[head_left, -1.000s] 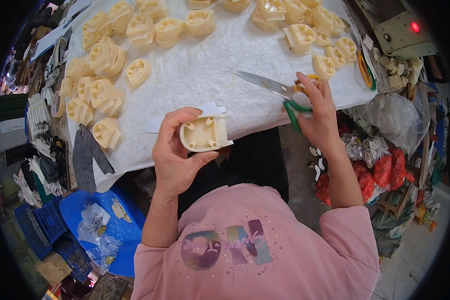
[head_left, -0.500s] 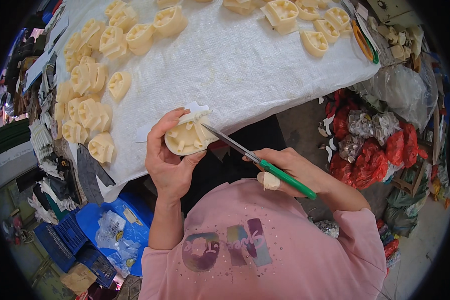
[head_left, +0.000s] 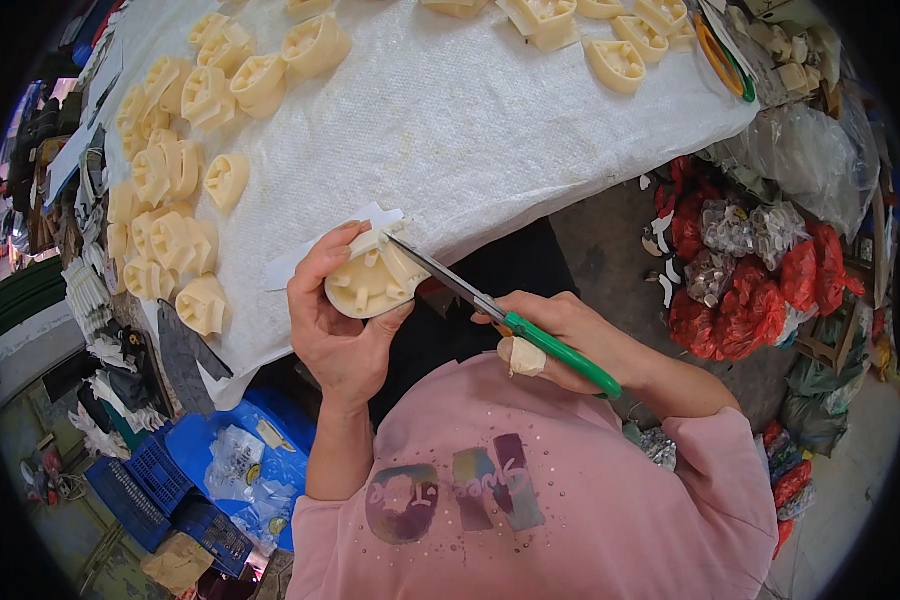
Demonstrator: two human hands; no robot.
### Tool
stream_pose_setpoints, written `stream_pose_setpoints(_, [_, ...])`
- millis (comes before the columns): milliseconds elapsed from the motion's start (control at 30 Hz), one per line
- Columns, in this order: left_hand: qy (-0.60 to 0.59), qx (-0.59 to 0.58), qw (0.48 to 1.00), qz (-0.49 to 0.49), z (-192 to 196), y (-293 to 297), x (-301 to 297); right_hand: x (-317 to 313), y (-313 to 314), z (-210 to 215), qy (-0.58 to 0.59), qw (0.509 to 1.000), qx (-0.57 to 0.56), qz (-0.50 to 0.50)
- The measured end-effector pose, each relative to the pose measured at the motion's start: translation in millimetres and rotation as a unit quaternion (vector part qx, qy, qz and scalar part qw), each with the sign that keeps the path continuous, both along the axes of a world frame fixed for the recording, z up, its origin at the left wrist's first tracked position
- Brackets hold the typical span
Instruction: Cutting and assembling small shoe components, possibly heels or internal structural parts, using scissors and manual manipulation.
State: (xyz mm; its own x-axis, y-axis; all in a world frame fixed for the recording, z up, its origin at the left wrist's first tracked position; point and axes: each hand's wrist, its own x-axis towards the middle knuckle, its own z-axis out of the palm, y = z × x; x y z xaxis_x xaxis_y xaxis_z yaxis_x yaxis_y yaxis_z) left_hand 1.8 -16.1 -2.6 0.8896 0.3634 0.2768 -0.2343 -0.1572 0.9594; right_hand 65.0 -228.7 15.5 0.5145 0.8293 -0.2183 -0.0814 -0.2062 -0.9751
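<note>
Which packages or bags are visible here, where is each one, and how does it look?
Red mesh bags: on the floor at right, bulging, holding small pieces.
Clear plastic bag: beside the table's right end, crumpled, translucent.
Blue plastic bag: on the floor below the left hand, with pale scraps.
Blue crates: lower left, slotted.

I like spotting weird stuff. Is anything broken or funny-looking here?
Yes: the right hand, holding green-handled scissors, has a pale bandage-like wrap on one finger. The cream plastic part in the left hand has a thin ragged flap at its top edge.
</note>
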Motion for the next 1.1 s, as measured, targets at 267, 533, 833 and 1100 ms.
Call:
stream_pose_setpoints(267, [0.006,-0.034,0.999,0.014,3,2,1,-7,-4,-1,-0.022,0.999,-0.035,0.024])
stream_pose_setpoints(533, [0.061,-0.082,0.995,-0.005,11,24,0,37,-21,27,-0.266,0.951,-0.155,0.011])
stream_pose_setpoints(833, [0.106,-0.092,0.988,-0.068,21,29,3,67,-15,63,-0.508,0.829,-0.197,0.127])
stream_pose_setpoints(1100, [0.121,-0.061,0.985,-0.106,23,28,4,71,-12,69,-0.536,0.799,-0.21,0.172])
